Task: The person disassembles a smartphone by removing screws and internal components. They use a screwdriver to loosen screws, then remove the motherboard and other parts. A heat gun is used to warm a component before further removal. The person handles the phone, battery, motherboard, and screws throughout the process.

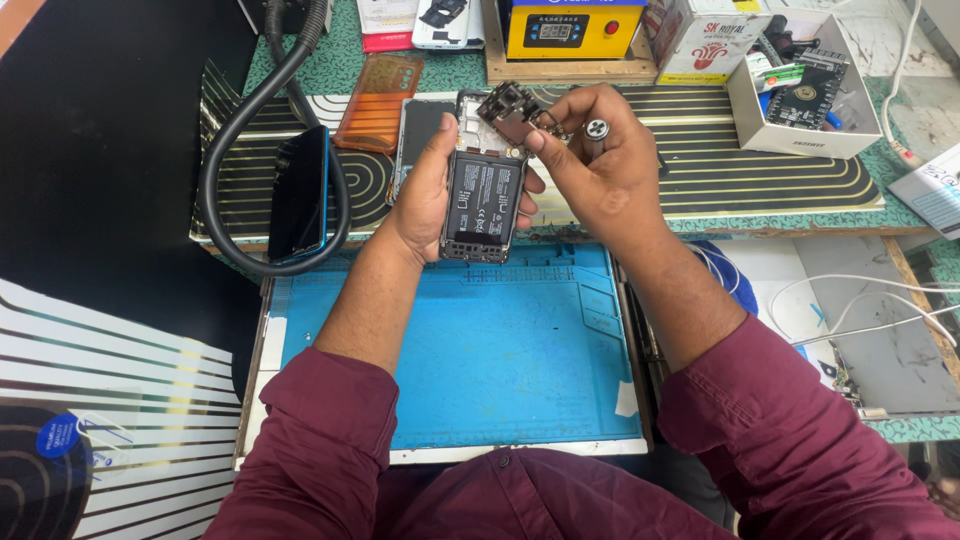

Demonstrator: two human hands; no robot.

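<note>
Left hand grips an opened phone, black battery exposed, above the far edge of the blue mat. Right hand pinches a dark, angular metal bracket at the phone's far end, a screwdriver tucked between its fingers.

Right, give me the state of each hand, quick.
Left hand: closed around the opened black phone with its battery showing.
Right hand: fingers pinching a small dark metal circuit part at the phone's top, silver-headed tool tucked in.
</note>
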